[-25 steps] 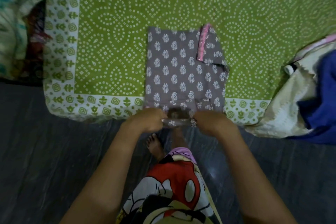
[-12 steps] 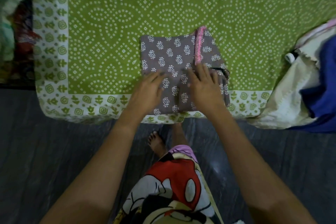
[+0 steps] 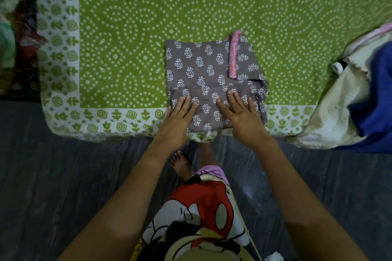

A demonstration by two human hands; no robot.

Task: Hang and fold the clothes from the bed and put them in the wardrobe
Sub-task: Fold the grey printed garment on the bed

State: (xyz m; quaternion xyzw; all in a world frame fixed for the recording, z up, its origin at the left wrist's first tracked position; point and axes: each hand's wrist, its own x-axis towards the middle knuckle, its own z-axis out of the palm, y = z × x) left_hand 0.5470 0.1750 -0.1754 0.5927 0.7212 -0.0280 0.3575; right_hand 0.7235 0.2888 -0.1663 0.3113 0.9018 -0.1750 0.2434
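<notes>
A grey garment (image 3: 203, 63) with a white leaf print and a pink trim strip lies folded into a rough square near the front edge of the bed (image 3: 131, 17), which has a green dotted cover. My left hand (image 3: 178, 116) lies flat on the garment's lower left part, fingers straight. My right hand (image 3: 239, 112) lies flat on its lower right part, fingers spread. Both press the folded-up lower flap down.
A heap of cream and blue clothes (image 3: 360, 101) sits at the bed's right front corner. More patterned fabric (image 3: 12, 27) lies beyond the bed's left edge. Dark floor (image 3: 63, 176) runs below the bed; my foot (image 3: 180, 163) stands close to it.
Both hands lifted the garment's hanging lower edge up over its top, halving its length. They then slid back toward the near edge while pressing flat.
</notes>
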